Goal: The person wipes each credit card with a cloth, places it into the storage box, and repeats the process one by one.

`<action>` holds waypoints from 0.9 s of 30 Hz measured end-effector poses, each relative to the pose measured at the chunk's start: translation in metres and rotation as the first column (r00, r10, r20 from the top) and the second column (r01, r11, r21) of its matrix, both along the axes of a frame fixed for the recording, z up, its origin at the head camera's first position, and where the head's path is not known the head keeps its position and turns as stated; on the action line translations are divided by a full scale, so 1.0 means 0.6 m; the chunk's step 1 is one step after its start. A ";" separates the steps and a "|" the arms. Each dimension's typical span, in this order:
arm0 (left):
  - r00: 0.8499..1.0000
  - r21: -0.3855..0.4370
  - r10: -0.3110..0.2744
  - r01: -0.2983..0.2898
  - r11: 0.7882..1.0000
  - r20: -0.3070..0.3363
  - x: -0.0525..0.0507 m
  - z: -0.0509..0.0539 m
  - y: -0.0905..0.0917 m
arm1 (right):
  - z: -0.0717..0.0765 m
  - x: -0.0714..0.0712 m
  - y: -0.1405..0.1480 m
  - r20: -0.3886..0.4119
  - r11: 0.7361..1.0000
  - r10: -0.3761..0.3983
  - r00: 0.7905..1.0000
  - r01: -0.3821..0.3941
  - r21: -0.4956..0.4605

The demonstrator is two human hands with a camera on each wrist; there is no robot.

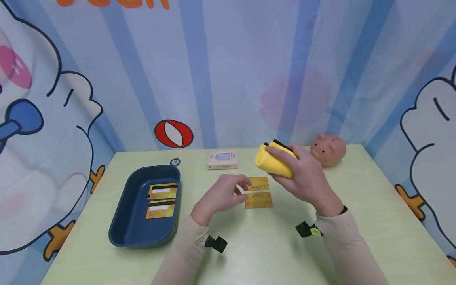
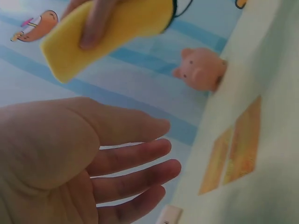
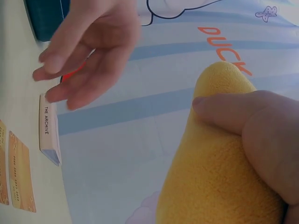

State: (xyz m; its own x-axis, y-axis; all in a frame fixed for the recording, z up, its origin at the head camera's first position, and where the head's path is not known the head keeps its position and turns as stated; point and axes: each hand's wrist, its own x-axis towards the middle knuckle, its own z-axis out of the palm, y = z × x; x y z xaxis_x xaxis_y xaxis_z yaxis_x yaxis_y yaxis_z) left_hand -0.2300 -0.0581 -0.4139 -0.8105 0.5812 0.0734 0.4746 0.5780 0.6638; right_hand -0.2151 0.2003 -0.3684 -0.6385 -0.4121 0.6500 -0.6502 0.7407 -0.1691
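Note:
My right hand grips a soft yellow pouch with black edging, held above the table; its plush surface fills much of the right wrist view. My left hand hovers with relaxed, slightly bent fingers and nothing in them, palm and fingers showing in the left wrist view. Just past its fingertips two gold cards lie on the table, the far card and the near card. Two more gold cards with dark stripes, an upper one and a lower one, lie inside the blue tray.
A pink piggy bank stands at the back right of the pale table. At the back edge are a small box lettered "THE ARCHIVE" and a small round disc beside the tray. A printed curtain hangs behind.

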 end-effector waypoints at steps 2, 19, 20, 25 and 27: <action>1.000 0.015 0.011 -0.011 1.000 0.016 -0.006 -0.017 0.001 | -0.002 0.000 -0.001 0.005 1.000 0.002 1.000 -0.002 0.001; 0.996 -0.015 0.091 -0.091 0.996 -0.003 -0.018 -0.079 0.022 | -0.003 -0.002 0.003 0.007 1.000 0.006 1.000 -0.006 -0.005; 0.996 -0.025 0.092 -0.093 0.995 -0.007 -0.017 -0.082 0.023 | -0.003 -0.002 0.003 0.007 1.000 0.007 1.000 -0.007 -0.003; 0.994 -0.051 0.098 -0.100 0.994 -0.041 -0.014 -0.090 0.027 | -0.003 -0.001 0.003 0.008 1.000 0.005 1.000 -0.005 0.005; 0.993 -0.063 0.108 -0.111 0.992 -0.051 -0.014 -0.092 0.029 | -0.003 0.000 0.004 0.010 1.000 0.002 1.000 -0.002 0.002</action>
